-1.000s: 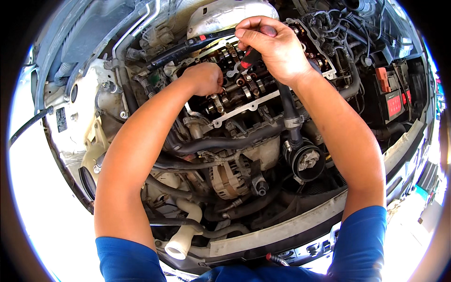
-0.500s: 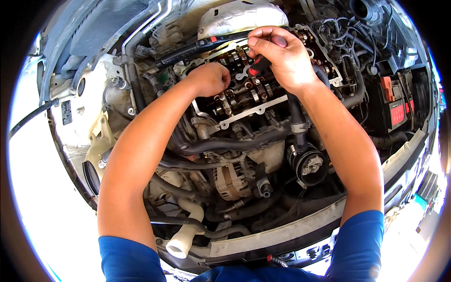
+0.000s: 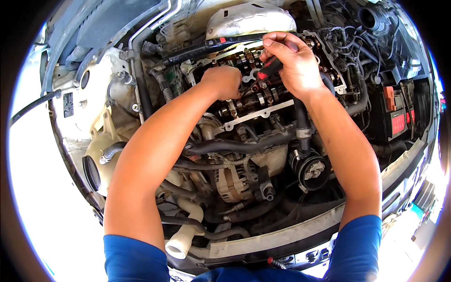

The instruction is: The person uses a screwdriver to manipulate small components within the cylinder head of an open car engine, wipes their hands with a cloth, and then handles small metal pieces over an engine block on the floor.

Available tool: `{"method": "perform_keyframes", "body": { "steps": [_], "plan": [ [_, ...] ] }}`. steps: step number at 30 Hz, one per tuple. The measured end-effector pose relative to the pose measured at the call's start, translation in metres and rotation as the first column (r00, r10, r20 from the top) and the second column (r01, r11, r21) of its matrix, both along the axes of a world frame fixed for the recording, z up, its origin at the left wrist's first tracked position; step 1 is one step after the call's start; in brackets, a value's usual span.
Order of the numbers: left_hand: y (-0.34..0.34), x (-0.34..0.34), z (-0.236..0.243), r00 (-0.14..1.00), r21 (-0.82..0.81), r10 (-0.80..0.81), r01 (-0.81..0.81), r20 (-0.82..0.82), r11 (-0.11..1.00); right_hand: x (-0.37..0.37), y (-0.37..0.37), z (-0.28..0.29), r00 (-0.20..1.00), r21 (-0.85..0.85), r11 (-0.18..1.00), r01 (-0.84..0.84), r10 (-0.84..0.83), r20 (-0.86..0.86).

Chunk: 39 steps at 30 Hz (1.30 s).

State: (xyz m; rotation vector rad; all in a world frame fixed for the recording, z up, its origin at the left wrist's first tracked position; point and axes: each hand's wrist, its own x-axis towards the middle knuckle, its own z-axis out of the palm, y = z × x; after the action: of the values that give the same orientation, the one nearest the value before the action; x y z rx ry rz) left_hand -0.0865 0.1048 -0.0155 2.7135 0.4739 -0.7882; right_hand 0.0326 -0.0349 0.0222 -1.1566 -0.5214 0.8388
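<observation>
A screwdriver (image 3: pixel 270 68) with a red and black handle is gripped in my right hand (image 3: pixel 302 68), its handle end poking up between thumb and fingers. Its thin shaft slants down and to the left, toward my left hand (image 3: pixel 222 82). That hand is closed, low over the left part of the open cylinder head (image 3: pixel 253 114); its fingertips are turned away, so I cannot make out what they hold. Camshafts (image 3: pixel 263 96) with lobes and bearing caps lie bare beneath both hands. Where the screwdriver's tip ends is hard to see.
Behind the head sit a black tube (image 3: pixel 192 54) and a silver heat shield (image 3: pixel 251 21). In front are a thick black hose (image 3: pixel 244 146), an alternator (image 3: pixel 233 183) and a round intake stuffed with crumpled material (image 3: pixel 314 170). A battery (image 3: pixel 398 120) stands right; a white pipe (image 3: pixel 181 242) is near.
My left hand has moved right, closer to the screwdriver. The screwdriver in my right hand now leans more to the side. The whole view has shifted slightly.
</observation>
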Motion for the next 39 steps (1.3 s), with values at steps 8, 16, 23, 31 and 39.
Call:
{"method": "perform_keyframes", "body": {
  "steps": [8, 16, 23, 31, 39],
  "plan": [
    [0.021, -0.003, -0.016, 0.999, -0.295, -0.033, 0.043, 0.039, 0.955, -0.002, -0.002, 0.005, 0.987, 0.118, 0.982, -0.147, 0.137, 0.085],
    [0.035, -0.002, -0.049, 0.983, -0.441, 0.022, 0.062, 0.184, 0.895, -0.040, 0.008, 0.019, 0.876, 0.035, 0.906, -0.423, 0.398, 0.273],
    [0.048, -0.015, -0.046, 0.945, -0.512, 0.163, 0.005, 0.283, 0.859, -0.075, 0.030, 0.022, 0.706, -0.152, 0.910, -0.386, 0.398, 0.585],
    [0.056, -0.035, -0.041, 0.913, -0.519, 0.249, -0.050, 0.322, 0.853, -0.072, 0.046, 0.027, 0.629, -0.275, 0.850, -0.450, 0.520, 0.578],
    [0.054, -0.020, -0.044, 0.898, -0.509, 0.254, -0.039, 0.359, 0.860, -0.064, 0.044, 0.020, 0.767, -0.189, 0.863, -0.468, 0.503, 0.399]
  ]
}}
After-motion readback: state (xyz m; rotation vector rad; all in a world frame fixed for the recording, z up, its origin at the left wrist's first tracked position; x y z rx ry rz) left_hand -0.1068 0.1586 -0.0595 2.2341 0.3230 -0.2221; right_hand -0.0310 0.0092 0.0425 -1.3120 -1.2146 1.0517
